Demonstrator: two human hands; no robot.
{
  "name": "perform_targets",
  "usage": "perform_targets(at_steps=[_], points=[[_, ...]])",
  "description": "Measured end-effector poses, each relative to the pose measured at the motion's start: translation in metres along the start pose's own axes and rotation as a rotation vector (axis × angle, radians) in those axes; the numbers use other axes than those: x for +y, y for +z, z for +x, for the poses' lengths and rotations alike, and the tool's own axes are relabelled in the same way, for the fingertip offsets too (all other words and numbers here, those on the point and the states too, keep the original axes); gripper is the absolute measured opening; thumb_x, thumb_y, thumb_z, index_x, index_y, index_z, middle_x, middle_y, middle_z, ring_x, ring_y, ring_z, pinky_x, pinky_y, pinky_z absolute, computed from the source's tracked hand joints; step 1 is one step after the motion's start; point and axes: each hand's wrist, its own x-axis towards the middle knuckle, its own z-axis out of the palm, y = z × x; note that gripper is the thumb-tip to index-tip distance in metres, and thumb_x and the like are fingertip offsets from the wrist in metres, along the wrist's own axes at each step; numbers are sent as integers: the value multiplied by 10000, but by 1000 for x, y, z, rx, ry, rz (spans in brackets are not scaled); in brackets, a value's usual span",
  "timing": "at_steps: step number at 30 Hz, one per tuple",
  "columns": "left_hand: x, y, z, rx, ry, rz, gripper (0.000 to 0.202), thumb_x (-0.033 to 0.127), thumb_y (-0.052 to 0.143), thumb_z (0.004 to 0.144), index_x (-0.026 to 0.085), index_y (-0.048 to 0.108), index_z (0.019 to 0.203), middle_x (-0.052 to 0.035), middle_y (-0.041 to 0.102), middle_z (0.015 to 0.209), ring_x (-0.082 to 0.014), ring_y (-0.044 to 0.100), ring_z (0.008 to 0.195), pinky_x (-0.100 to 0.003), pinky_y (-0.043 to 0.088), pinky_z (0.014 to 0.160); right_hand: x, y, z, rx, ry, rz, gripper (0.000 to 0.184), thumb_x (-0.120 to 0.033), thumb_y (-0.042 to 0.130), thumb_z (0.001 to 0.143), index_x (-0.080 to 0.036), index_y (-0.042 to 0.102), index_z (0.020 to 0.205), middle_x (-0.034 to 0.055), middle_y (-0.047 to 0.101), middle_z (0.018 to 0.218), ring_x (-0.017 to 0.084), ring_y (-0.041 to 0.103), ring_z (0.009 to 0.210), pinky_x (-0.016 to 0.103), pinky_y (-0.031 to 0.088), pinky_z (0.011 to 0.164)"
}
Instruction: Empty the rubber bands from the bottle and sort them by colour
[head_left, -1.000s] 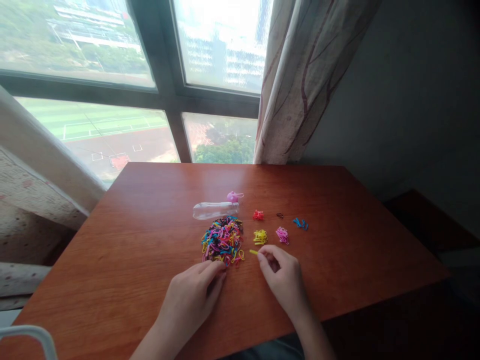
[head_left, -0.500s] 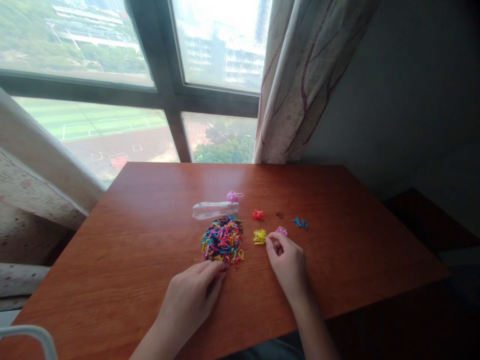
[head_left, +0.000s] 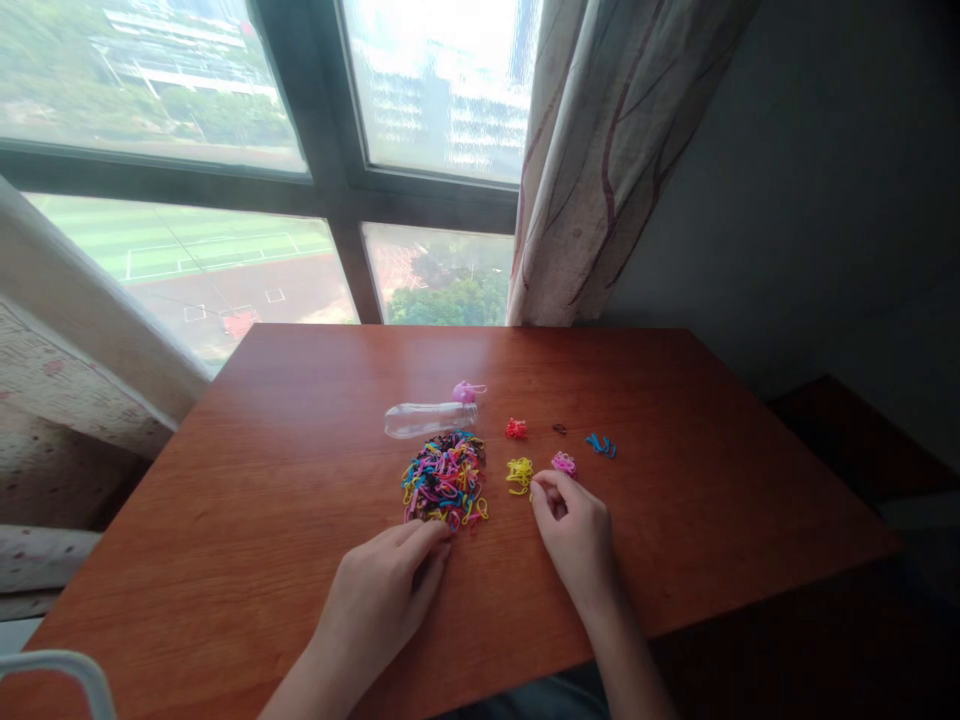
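Note:
A heap of mixed coloured rubber bands lies mid-table. To its right sit small sorted clusters: yellow, pink, red, blue and a single dark band. My left hand rests flat on the wood, fingers stretched, with the tips at the heap's near edge. My right hand is curled in a pinch just below the yellow and pink clusters. I cannot see whether anything is between its fingertips.
A clear plastic bottle lies on its side behind the heap, its pink cap beside it. The wooden table stands against a window with a curtain. A white rail shows at bottom left.
My right hand carried a yellow band from near the heap up to the yellow cluster; the band no longer shows in its fingers. My left hand stayed still.

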Motion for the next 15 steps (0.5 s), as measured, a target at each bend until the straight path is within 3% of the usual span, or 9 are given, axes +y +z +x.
perform_targets(at_steps=[9,15], points=[[0,0,-1,0,0,2,184,254,472,936,258,647,992,-9,752,946,-185,717,812,-266,537,673,-2,-10,-15,-20,6,-110,223,-255,494,907,-205,687,807,42,706,738,175,639,633,255,430,604],[-1,1,-1,16,10,4,191,251,472,933,258,649,1004,-11,755,954,-187,722,816,-269,541,673,-3,-8,-14,-55,-49,-123,275,-213,461,917,-204,736,936,62,754,903,195,698,768,271,484,722]])
